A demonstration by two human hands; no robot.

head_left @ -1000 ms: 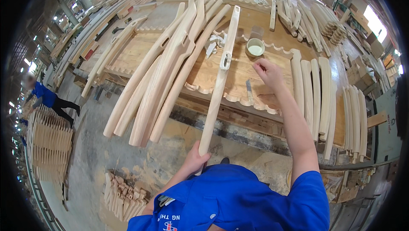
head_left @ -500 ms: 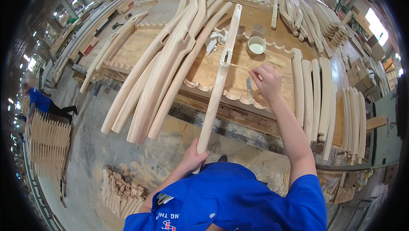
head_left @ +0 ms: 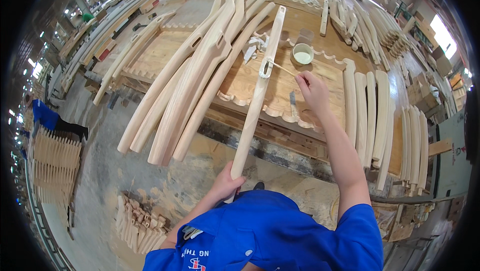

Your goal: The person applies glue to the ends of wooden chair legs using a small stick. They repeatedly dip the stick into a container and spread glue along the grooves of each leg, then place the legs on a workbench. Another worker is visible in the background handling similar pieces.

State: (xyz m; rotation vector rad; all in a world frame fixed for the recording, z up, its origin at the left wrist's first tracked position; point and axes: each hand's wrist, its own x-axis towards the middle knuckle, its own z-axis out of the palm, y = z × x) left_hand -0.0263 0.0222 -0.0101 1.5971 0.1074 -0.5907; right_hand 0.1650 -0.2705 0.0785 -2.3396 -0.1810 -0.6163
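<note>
A long pale wooden chair leg (head_left: 254, 103) with a slotted mortise runs from near my body out over the workbench. Around its near end my left hand (head_left: 226, 183) is closed. My right hand (head_left: 314, 89) pinches a thin wooden stick (head_left: 285, 69), whose far tip meets the upper part of the mortise. White glue-like smears show round the slot. Just right of the leg stands a small round tub (head_left: 302, 54) of whitish liquid. A flat blade-like tool (head_left: 293, 103) lies on the bench below the tub, near my right hand.
Several curved wooden legs (head_left: 190, 88) lie to the left, jutting over the bench's near edge. More shaped pieces (head_left: 372, 116) line the right side. Crumpled white paper (head_left: 252, 48) is beside the leg. On the floor at lower left is a pile of wooden parts (head_left: 140, 226).
My right hand has turned and the stick's tip has moved from the lower end of the mortise up toward its upper part. My left hand keeps its hold.
</note>
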